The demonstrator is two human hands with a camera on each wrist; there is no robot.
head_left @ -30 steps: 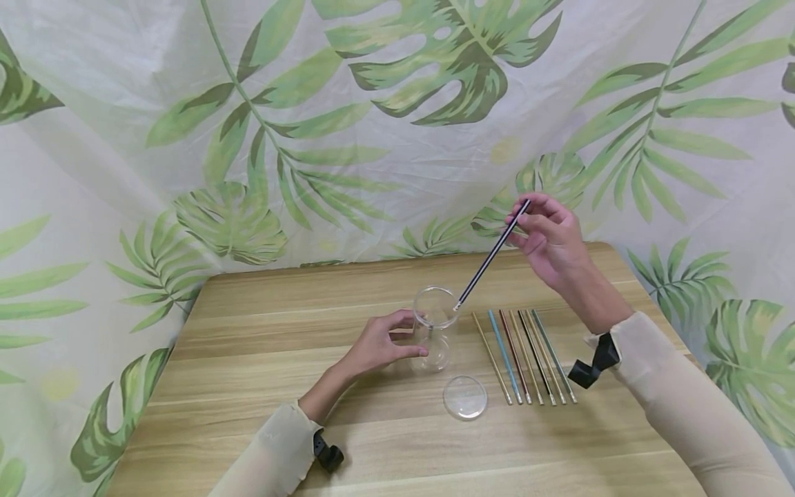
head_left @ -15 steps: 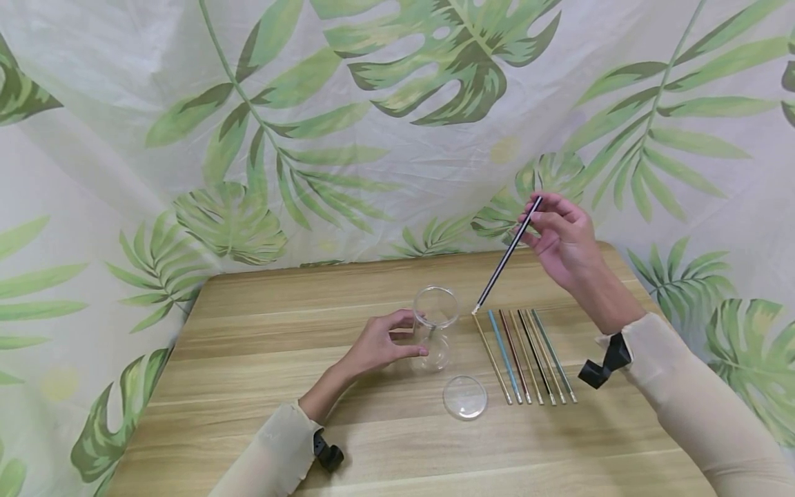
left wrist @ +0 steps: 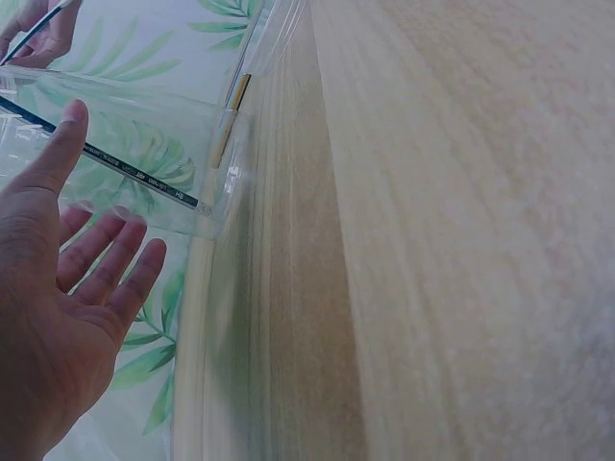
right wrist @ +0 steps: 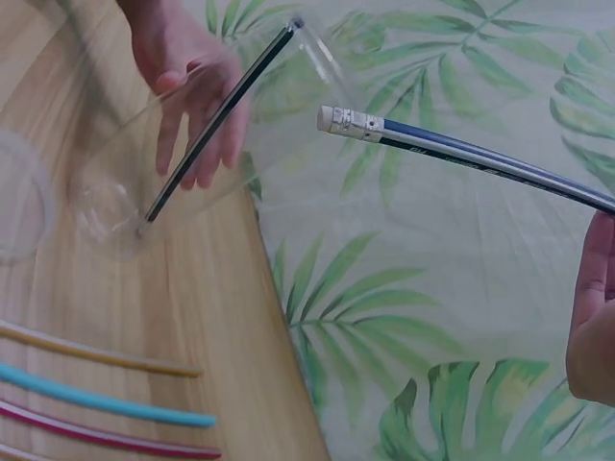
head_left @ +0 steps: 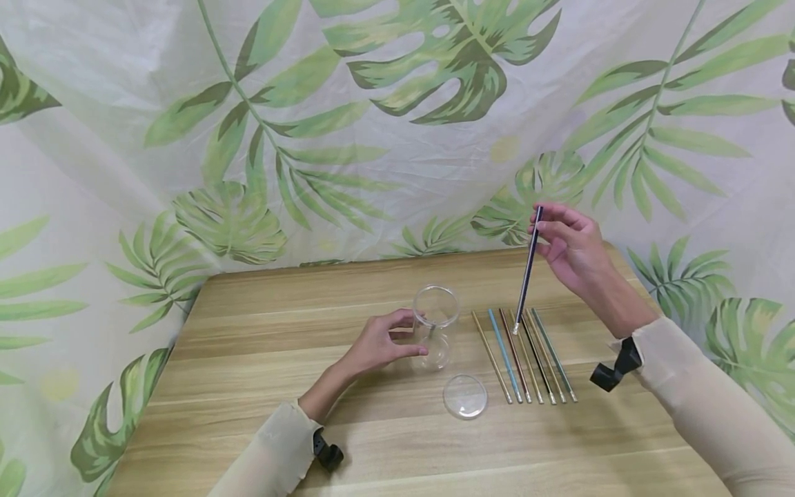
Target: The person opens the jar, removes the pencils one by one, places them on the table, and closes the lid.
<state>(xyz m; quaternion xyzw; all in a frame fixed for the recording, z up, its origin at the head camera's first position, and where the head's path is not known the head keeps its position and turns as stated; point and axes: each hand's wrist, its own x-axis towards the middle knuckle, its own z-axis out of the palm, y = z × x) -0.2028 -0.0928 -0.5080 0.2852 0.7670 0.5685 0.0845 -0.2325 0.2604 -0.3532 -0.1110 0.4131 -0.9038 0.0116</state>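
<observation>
My right hand (head_left: 574, 248) pinches a dark striped pencil (head_left: 528, 269) near its upper end, above the table. Its silver ferrule and white eraser point down, over the row of pencils in the head view. My left hand (head_left: 381, 342) holds a clear cylindrical jar (head_left: 437, 324) upright on the table, thumb on the near side and fingers round the far side. Inside the jar leans another dark pencil (left wrist: 144, 178), marked HB; the head view barely shows it. The jar's mouth is uncovered. A round clear lid (head_left: 465, 397) lies in front of the jar.
To the right of the jar, several pencils lie side by side, among them a gold one (head_left: 492, 357), a blue one (head_left: 506, 357) and a dark red one (head_left: 515, 355). The wooden table (head_left: 248, 373) ends at a leaf-patterned cloth (head_left: 348, 186) behind it.
My right hand has moved to the right, taking the pencil away from the jar's rim to above the row and swinging it more upright. The left hand and jar have stayed put.
</observation>
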